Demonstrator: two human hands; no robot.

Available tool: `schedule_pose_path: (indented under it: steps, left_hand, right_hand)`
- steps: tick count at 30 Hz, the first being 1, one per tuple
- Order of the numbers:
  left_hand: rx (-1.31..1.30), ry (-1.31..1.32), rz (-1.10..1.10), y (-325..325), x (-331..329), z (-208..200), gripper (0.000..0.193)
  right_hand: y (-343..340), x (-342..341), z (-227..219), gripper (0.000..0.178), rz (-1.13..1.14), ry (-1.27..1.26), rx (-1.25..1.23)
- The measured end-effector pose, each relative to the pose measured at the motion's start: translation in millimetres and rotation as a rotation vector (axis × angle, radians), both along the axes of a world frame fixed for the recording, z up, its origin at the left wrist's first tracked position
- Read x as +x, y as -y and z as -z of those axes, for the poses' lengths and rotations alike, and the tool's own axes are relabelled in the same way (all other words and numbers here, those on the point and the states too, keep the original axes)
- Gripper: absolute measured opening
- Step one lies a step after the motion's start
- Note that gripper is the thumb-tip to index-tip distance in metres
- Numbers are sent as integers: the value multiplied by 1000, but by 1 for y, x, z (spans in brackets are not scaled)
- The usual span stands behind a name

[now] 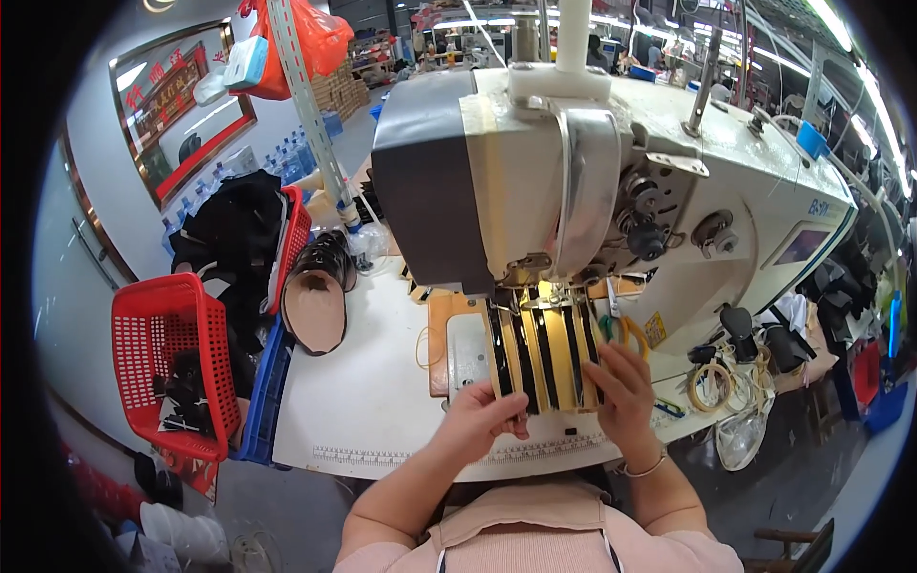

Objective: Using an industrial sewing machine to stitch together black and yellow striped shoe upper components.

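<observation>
1. Head view, progress: I judge the sewing is in mid-course. The tan, flat piece crossed by black lengthwise strips (544, 358) lies with its far end under the head of the cream-and-grey industrial sewing machine (592, 181) and its near end out toward me. How many seams are already stitched I cannot tell; the needle area is hidden behind the machine head.

2. Head view, hands: my left hand (478, 420) is curled, fingers pinching the near left corner of the piece. My right hand (626, 392) lies mostly flat, fingers spread, pressing on the piece's right edge.

3. Head view, the piece itself: it sits on the white work table (353, 392), just beside the metal needle plate. It looks stiff and glossy, the dark strips running parallel, evenly spaced, away from me.

4. Head view, surroundings: a red plastic mesh basket (172, 358) stands at the table's left, with dark shoe parts (320, 286) stacked beyond it, well apart from my hands.
</observation>
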State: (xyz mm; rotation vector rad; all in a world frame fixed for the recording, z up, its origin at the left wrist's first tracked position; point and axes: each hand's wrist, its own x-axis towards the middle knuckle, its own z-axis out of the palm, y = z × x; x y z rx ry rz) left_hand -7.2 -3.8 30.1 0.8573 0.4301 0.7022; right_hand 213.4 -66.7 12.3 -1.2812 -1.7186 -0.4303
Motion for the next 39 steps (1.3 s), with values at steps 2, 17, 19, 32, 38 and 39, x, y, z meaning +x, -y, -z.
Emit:
schedule_pose_path:
  steps: [2, 17, 19, 32, 38, 39]
  left_hand:
    - [-85, 12, 42, -13, -4, -26, 11]
    - [1095, -298, -611, -24, 11, -55, 18]
    - [841, -130, -534, -29, 12, -58, 15]
    - [1615, -372, -793, -26, 21, -48, 22]
    - [1829, -359, -706, -20, 17, 0, 22]
    - [1846, -409, -720, -16, 13, 4, 25]
  right_hand:
    - [3, 2, -22, 43, -61, -154, -50]
    - [-33, -24, -108, 22, 62, -199, -17]
    - [-37, -25, -108, 22, 77, -197, -8]
    - [-21, -25, -101, 9, 38, -104, -40]
    - [-4, 15, -24, 32, 16, 14, 9]
    - [-3, 18, -14, 34, 24, 13, 37]
